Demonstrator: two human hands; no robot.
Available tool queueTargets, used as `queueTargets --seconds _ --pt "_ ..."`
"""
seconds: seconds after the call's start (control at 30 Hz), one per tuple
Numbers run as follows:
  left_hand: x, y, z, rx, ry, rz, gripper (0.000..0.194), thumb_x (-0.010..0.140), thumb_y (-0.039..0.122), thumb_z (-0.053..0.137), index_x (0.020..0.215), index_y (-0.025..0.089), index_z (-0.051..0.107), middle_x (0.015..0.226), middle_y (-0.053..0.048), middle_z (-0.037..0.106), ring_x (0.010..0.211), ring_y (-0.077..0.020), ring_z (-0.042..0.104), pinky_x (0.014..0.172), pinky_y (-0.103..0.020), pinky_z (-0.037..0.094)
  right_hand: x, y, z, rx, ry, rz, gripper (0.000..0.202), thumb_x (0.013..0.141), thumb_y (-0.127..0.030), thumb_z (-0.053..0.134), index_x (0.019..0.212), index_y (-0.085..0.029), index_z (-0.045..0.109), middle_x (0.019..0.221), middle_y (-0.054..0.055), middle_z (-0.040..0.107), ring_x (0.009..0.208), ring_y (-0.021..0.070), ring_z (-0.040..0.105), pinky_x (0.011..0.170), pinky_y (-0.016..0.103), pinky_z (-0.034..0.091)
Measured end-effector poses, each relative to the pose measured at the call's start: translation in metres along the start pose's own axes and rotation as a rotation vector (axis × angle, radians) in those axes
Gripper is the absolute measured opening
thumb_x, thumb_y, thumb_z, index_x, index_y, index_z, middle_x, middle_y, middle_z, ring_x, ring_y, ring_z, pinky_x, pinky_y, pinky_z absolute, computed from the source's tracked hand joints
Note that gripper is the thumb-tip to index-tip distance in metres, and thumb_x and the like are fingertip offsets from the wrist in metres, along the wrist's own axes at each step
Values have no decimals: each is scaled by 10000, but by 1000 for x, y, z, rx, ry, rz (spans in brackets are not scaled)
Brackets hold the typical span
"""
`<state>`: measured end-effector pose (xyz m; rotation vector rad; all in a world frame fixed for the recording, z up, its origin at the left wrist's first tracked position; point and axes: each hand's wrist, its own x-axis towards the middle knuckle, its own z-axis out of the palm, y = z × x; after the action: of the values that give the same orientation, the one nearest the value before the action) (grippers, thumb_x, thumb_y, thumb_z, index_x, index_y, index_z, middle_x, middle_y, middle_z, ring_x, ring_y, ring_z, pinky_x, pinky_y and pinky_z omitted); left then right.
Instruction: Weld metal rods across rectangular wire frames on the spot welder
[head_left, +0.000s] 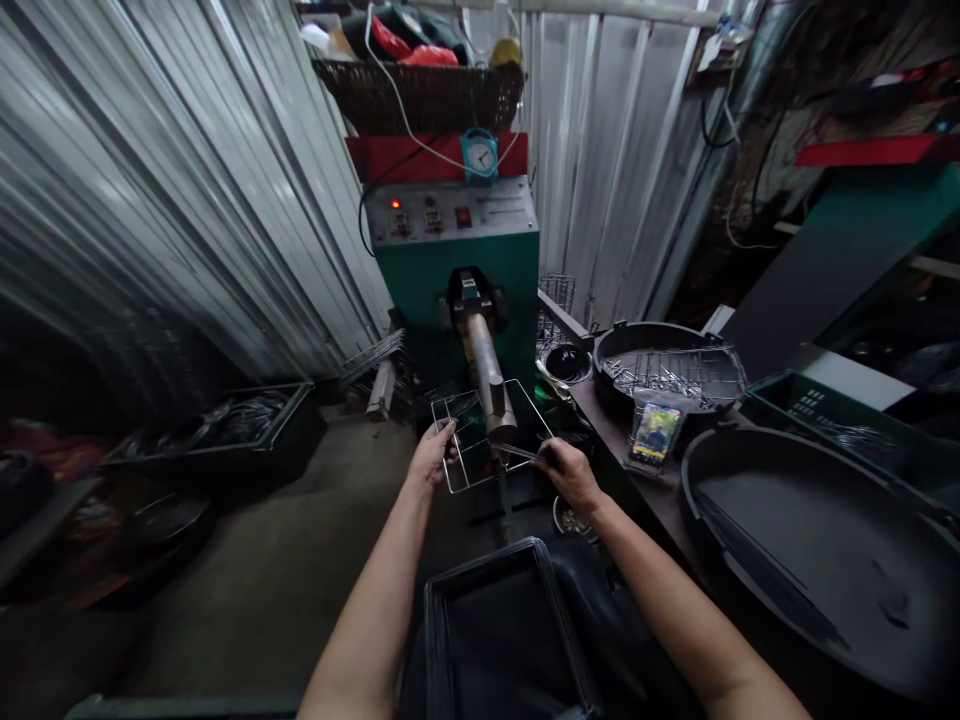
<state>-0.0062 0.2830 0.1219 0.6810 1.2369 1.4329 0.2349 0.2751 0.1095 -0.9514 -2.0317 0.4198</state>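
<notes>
Corrugated metal walls (217, 180) are standing behind a green machine (412, 290), whose red lamp (395, 203) is glowing below a teal clock (480, 157). Above it, a wicker basket (427, 95) is holding red and dark items. Under the machine's metal arm (484, 360), a wire frame (480, 484) is spanning the space between the two hands. The left hand (429, 458) is pinching its left side, and the right hand (574, 475) is gripping its right side, along with what is looking like thin metal. On the right, a tabletop (611, 432) is carrying a lit phone (653, 434) beside a round tray (615, 350) that is holding wire pieces (660, 380). A larger tray (787, 500) is lying nearer. Dark rectangular frames (436, 640) are sitting stacked at the person's lap.
</notes>
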Motion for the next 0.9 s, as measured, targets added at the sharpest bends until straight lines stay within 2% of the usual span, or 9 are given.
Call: queueTargets --seconds 0.2,0.37,0.43,0.5,0.57,0.6,0.73,0.83,0.9 --pt "14 -1 0 -13 13 -14 311 579 338 642 766 177 451 422 90 425 299 -32 342 303 -125 197 12 5 2 -7 -30 -6 95 763 -275 532 738 -191 497 690 -7 523 622 116 485 584 210 369" --pt "14 -2 0 -3 21 -29 297 566 304 651 746 160 463 424 84 428 299 -28 341 306 -129 212 19 -1 -3 -68 -95 38 84 727 -254 576 719 -195 517 680 -15 534 619 115 493 581 210 365" --pt "10 -1 0 0 33 -27 301 561 302 650 746 161 460 415 88 421 296 -29 337 303 -129 202 12 -8 -9 -62 -85 43 63 715 -228 577 748 -200 530 775 6 553 684 125 513 621 219 379" --pt "3 0 0 2 48 -16 312 555 312 650 745 165 451 410 93 415 297 -30 334 301 -128 194 -7 -12 -13 -15 -8 79 106 711 -222 572 809 -204 536 911 31 544 788 139 519 687 234 388" --pt "-5 -1 -2 2 63 -1 322 551 331 648 730 173 433 408 100 407 300 -26 332 303 -126 202 -38 -11 -12 57 117 208 163 706 -252 574 852 -198 525 923 34 536 815 144 515 719 248 392" --pt "-10 -2 -3 0 74 9 324 549 340 647 713 176 421 406 104 400 301 -23 327 305 -124 209 -56 -7 -8 95 180 311 190 693 -278 586 847 -193 516 848 18 542 771 142 516 702 251 398" --pt "-35 -11 -11 -19 186 46 328 522 343 663 677 178 425 401 109 382 308 -23 334 305 -126 241 -115 11 12 343 345 746 250 636 -355 608 766 -172 499 667 -25 502 632 119 475 541 218 392" --pt "-63 -18 -20 6 216 5 349 519 358 672 753 184 479 415 105 395 305 -29 334 292 -127 231 -126 17 14 721 430 1012 234 674 -373 549 756 -157 511 579 -34 438 493 80 404 368 154 249" --pt "-85 -23 -26 47 169 -66 393 520 382 678 812 196 493 426 100 412 303 -31 330 285 -122 213 -121 15 8 984 462 1112 224 656 -317 563 793 -143 535 565 -32 421 454 63 376 334 133 155"
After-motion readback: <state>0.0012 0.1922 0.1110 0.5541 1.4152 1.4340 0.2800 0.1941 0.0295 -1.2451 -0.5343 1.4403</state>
